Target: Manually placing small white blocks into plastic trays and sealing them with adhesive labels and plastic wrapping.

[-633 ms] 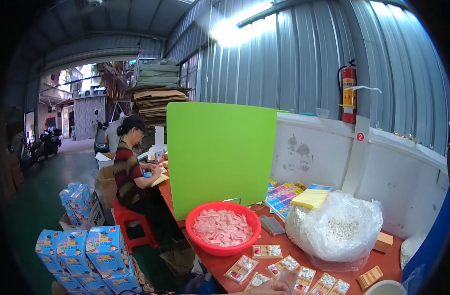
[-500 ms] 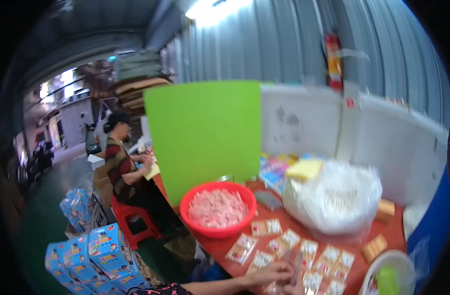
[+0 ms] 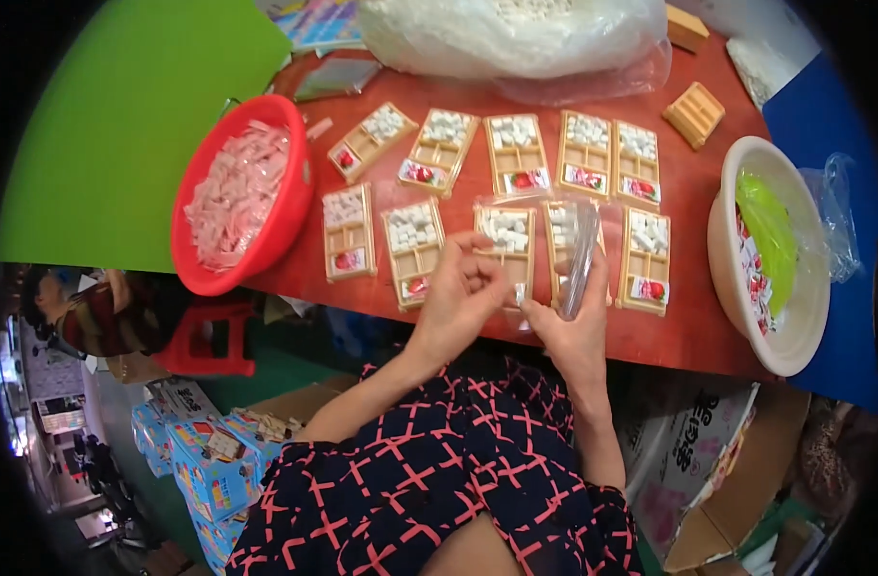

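Note:
My right hand (image 3: 575, 331) is closed around a stack of thin clear plastic pieces (image 3: 582, 259), held upright on edge. My left hand (image 3: 463, 300) is beside it, fingers curled toward the thumb; whatever may be between its fingertips is too small to make out. Below and around both hands, small wooden compartment trays stand in two rows on the red table (image 3: 688, 317). Each holds white pieces and a card with a red fruit picture. One tray (image 3: 509, 252) lies just beyond my left fingers. Another tray (image 3: 560, 228) is partly hidden behind the plastic stack.
A red basin (image 3: 300, 192) of pink pieces stands left, against a green board (image 3: 122, 125). A large clear bag (image 3: 516, 53) of white pieces lies at the back. Right are stacked empty trays (image 3: 694, 115) and a beige basin (image 3: 722, 240). A person (image 3: 113, 312) sits far left.
The view has swung down and right, bringing the trays and both my hands to the middle. The clear plastic stays in my right hand.

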A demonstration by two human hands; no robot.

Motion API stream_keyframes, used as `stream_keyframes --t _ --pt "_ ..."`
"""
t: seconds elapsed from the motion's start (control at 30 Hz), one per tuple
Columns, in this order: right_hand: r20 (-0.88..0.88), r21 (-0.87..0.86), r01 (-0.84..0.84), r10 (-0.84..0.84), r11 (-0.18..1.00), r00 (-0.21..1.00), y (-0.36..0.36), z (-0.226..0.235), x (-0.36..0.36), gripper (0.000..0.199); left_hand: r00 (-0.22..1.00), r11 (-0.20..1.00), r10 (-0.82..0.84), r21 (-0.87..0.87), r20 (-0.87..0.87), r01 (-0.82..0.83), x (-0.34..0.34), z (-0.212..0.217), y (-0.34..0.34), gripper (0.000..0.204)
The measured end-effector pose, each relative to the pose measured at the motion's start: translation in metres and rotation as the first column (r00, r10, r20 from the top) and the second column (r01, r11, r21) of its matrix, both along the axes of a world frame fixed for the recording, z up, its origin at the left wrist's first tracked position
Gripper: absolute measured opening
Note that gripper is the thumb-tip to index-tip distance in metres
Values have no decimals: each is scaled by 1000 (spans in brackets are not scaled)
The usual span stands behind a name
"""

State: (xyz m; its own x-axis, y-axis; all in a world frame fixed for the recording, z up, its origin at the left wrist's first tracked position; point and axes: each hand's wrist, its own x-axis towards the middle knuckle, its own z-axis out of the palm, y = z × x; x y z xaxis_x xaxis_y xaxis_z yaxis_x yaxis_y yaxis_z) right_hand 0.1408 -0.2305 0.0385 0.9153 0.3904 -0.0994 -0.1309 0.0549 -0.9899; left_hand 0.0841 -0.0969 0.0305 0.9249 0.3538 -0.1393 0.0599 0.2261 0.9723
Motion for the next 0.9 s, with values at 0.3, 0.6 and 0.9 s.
stream_keyframes --t 0.3,0.6,0.9 --pt "-96 -73 63 -70 995 993 -27 -9 14 76 980 823 32 562 -196 85 8 -32 27 59" --pt "-154 -33 55 -60 998 986 -26 -10 29 70 980 212 105 967 -169 144 24 -32 18 63" --pt "-256 23 29 -22 999 967 -30 -8 34 93 943 5 -189 960 -273 279 29 -51 31 56"
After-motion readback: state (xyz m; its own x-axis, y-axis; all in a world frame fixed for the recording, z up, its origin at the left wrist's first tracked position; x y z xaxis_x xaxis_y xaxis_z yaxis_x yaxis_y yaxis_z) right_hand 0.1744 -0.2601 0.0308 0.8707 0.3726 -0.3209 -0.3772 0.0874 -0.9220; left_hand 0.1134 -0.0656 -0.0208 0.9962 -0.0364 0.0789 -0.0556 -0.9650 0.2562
